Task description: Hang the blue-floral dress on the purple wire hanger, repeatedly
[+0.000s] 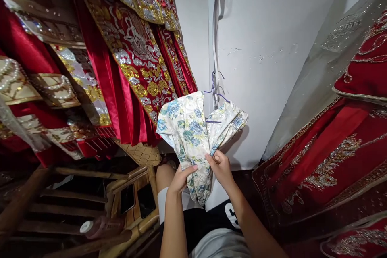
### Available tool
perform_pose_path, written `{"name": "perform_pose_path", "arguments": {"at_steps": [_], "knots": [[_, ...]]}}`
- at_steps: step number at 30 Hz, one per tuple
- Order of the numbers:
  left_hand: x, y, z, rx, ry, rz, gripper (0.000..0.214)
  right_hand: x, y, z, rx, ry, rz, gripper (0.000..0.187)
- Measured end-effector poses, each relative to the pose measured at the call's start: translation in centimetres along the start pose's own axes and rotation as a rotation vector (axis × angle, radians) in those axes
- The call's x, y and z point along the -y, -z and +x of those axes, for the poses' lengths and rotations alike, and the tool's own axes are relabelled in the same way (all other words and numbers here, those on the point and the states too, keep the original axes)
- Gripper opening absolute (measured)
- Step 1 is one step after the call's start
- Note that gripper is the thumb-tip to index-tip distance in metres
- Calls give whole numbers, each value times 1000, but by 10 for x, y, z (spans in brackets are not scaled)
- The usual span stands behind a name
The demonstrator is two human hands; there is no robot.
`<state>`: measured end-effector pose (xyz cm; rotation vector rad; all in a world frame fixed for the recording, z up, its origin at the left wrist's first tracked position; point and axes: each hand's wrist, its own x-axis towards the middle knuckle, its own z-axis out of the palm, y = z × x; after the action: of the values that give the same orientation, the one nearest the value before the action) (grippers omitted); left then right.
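A white floral garment (193,129) with blue and green flowers and a crossed V-neck hangs on a thin purple hanger (222,96) by the wall. Its lower part is bunched and reaches down above my lap. My left hand (181,178) grips the garment's left side, thumb lying on the front. Higher up, my right hand (221,166) pinches the edge at the right side below the neckline. The fingertips of both hands are partly hidden by cloth.
Red costumes with gold and silver embroidery (142,56) hang at left. Red beaded garments (329,165) hang at right under clear plastic. A bamboo stool (133,225) holding two dark phones stands lower left, near a bottle (102,226). The white wall (272,68) lies ahead.
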<state>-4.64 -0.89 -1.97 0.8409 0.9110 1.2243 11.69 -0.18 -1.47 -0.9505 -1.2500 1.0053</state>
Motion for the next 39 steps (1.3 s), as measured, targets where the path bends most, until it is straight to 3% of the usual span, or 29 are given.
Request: {"name": "perform_pose_path", "arguments": {"at_steps": [7,11,13,16,17,18,19,22,24,30,32,36,39], "knots": [[1,0,5,40,40,-24,75,12,12,-7,12,77,-72,45],[6,-4,13,-89,-28,-17,70,18,19,-9,39,63,-45,42],[16,-9,20,-282,-195,54,63,20,21,-9,33,41,0,41],[35,-22,23,-642,-638,292,60,20,25,-9,-5,-17,88,40],[41,-27,22,-689,-768,383,57,18,26,-9,-16,-46,113,40],[46,-33,20,-654,-847,465,53,17,27,-9,-20,-76,134,39],[50,-38,17,-544,-870,533,49,16,28,-9,-16,-104,150,38],[55,-54,11,-74,-730,635,44,14,30,-10,7,-138,173,34],[54,-61,11,72,-630,696,38,14,30,-11,15,-139,171,31],[51,-68,16,164,-598,892,20,12,36,-9,-9,-216,160,25],[56,-70,15,134,-600,926,13,15,43,0,4,-267,178,25],[72,-75,9,-2,-530,1106,11,43,57,54,68,-250,144,19],[83,-77,8,29,-467,1280,11,80,57,113,46,-180,166,16]]}}
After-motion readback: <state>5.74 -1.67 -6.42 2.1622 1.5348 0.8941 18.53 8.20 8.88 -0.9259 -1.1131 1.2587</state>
